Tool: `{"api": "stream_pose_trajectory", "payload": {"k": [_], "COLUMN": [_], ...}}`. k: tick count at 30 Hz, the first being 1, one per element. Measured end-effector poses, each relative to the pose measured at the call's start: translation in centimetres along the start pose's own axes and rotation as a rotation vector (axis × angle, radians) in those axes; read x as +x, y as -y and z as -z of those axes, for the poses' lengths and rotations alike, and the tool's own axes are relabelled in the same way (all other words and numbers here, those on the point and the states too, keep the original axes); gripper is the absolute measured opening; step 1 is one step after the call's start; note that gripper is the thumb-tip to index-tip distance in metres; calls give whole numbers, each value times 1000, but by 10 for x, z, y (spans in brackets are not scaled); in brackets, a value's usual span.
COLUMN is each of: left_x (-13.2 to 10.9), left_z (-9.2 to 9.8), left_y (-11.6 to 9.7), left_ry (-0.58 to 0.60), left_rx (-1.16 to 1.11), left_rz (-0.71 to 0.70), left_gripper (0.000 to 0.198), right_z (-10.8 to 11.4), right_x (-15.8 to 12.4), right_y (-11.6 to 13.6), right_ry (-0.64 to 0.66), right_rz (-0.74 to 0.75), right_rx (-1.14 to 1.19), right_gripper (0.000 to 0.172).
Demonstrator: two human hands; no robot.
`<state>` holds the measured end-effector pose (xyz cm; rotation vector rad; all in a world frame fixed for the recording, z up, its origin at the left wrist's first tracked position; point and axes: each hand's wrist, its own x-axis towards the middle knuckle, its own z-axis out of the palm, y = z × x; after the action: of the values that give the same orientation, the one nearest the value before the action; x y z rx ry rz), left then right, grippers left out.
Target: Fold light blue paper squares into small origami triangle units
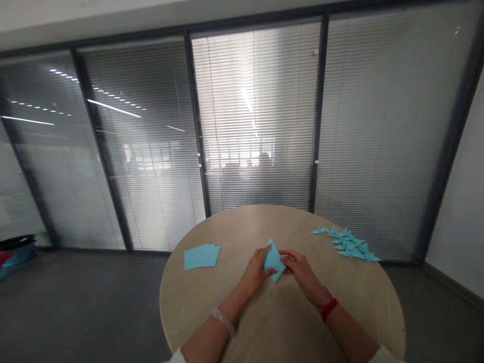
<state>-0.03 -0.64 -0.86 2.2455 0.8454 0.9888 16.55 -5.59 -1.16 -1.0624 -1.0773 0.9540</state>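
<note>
Over the round pale-wood table [242,227], the left hand [256,272] and right hand [298,266] are gripping a folded blue paper triangle [274,260] with closed fingers [286,257], flat square sheets [201,256] lying left, folded pieces [350,244] right.

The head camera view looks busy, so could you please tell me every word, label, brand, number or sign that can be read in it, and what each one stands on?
No text can be read: the stack of blue paper, the folded blue paper and the red wristband show no visible markings, and the bags on the floor are too small and blurred to tell.
</note>
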Motion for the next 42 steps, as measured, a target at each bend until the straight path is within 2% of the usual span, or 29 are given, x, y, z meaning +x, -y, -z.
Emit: {"api": "stream_pose_trajectory", "payload": {"k": [4,6,21,31,33,37,42], "left_x": [0,-1,-7,2,2,1,-1], "left_z": [0,1,2,6,7,7,7], "left_y": [6,7,-4,-2,-4,-7,-1], "left_ry": [-43,-41,109,29,31,57,123], "left_rx": [-12,-34,51,-139,-114,39,122], "left_rz": [-11,-8,14,112,127,82,58], "left_gripper": [52,49,73,50,51,67,58], "right_z": [-1,-1,-3,2,2,0,-1], "right_x": [0,1,-3,6,7,8,12], "right_y": [-1,-3,3,-6,-7,-8,-11], "right_ry": [7,-1,72,24,26,36,18], "right_rz": [-10,-12,-24,64,47,10,56], "right_rx": [1,5,89,-95,-92,-70,-181], "right_gripper": [35,35,37,32,33,32,30]}}
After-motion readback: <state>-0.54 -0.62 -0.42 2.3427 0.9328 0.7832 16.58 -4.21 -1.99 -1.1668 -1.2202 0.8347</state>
